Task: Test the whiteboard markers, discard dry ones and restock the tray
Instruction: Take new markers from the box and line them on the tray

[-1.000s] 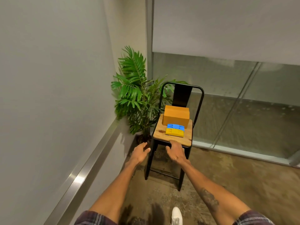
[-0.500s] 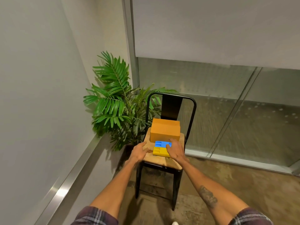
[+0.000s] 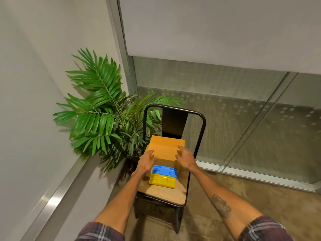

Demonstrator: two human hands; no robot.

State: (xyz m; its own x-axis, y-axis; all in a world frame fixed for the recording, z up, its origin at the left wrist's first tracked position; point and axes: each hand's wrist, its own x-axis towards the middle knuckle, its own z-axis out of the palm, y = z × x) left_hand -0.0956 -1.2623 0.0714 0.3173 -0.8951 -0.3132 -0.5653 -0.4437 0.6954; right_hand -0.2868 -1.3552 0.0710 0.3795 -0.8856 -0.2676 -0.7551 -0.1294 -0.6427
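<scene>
An orange cardboard box (image 3: pixel 165 148) stands at the back of a chair's wooden seat (image 3: pixel 165 193). In front of it lie a blue packet (image 3: pixel 164 170) and a yellow packet (image 3: pixel 162 180), side by side. My left hand (image 3: pixel 147 161) is at the box's left side and my right hand (image 3: pixel 185 158) at its right side, fingers spread and relaxed. Whether the fingers touch the box I cannot tell. No markers are visible.
The black metal chair (image 3: pixel 201 129) stands in a corner. A potted palm (image 3: pixel 102 117) fills the space to its left. A white wall with a metal ledge (image 3: pixel 57 193) runs along the left. Frosted glass panels (image 3: pixel 243 119) stand behind, over a concrete floor (image 3: pixel 260 197).
I have stepped closer to the chair. Both hands moved forward from the seat's front edge, over the packets, to either side of the orange box.
</scene>
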